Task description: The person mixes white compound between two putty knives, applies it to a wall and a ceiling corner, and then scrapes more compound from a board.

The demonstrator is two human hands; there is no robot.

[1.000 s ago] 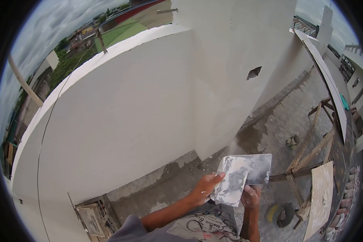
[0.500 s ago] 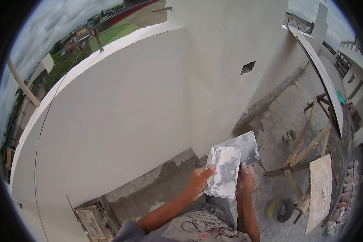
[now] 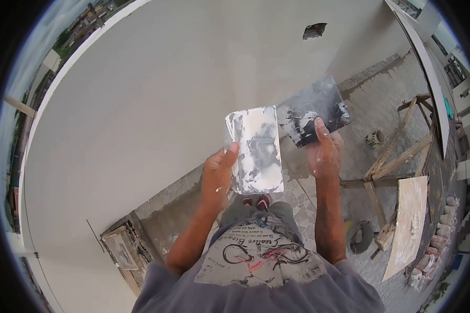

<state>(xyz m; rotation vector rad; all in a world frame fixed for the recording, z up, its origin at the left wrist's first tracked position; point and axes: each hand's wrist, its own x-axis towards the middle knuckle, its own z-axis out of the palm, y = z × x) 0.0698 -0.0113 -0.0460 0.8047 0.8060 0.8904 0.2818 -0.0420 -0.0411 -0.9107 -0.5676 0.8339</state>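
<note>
In the head view, the left hand (image 3: 218,175) has its grip closed on the left edge of a white-smeared rectangular plate (image 3: 258,151); the right hand (image 3: 326,154) pinches a thin, darker plate (image 3: 313,107) by its near edge, just to the right. Slick paste under the thumbs could let either slip; tilting might shed clumps onto the stone-patterned floor (image 3: 302,204). Beyond, the smooth matte wall (image 3: 141,104) has a jagged hole (image 3: 314,32).
</note>
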